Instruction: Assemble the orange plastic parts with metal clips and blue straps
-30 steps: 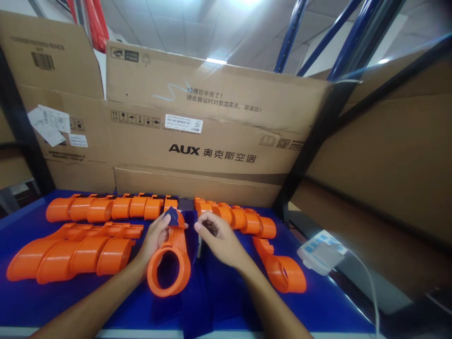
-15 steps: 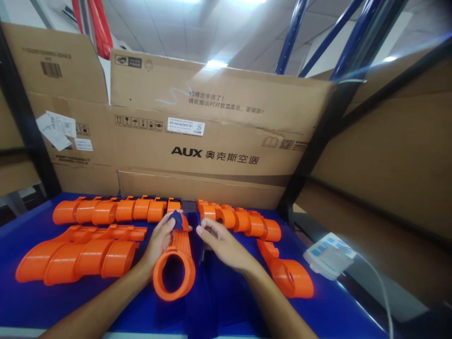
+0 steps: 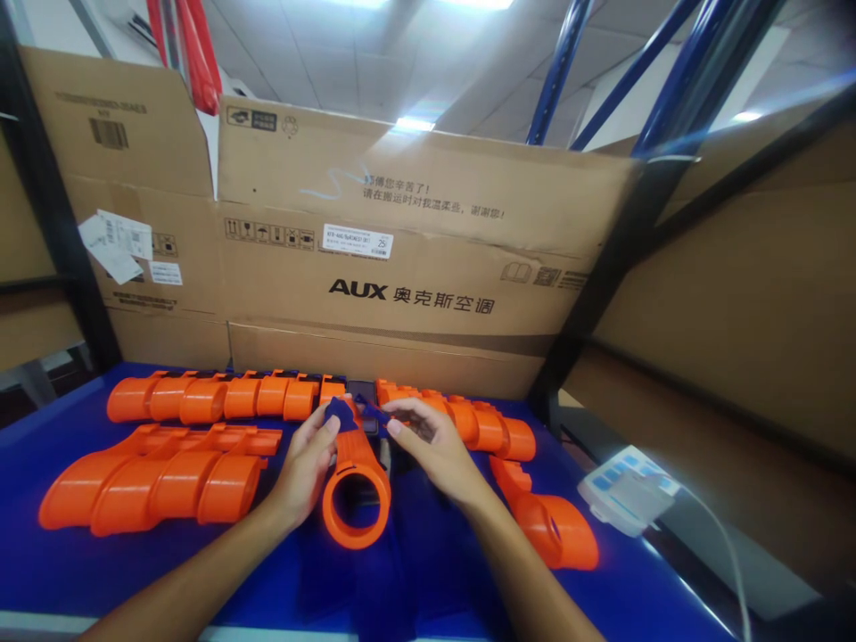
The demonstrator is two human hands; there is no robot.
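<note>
Printed cardboard (image 3: 428,209) walls off the blue bench (image 3: 160,580) where I work. A cluster of curved orange parts (image 3: 177,486) lies at left, with a rear left row (image 3: 241,398) beyond it and a rear right row (image 3: 488,428) behind my right hand (image 3: 438,450). A lone orange part (image 3: 562,530) sits at right, near a white case (image 3: 629,489). Between my forearms, the ring-ended orange piece (image 3: 353,448) tilts ring-down toward me, my left hand (image 3: 306,464) gripping its upper end, thumb on a dark-blue patch (image 3: 341,413). My right fingers pinch a thin blue strip (image 3: 372,411) beside it.
</note>
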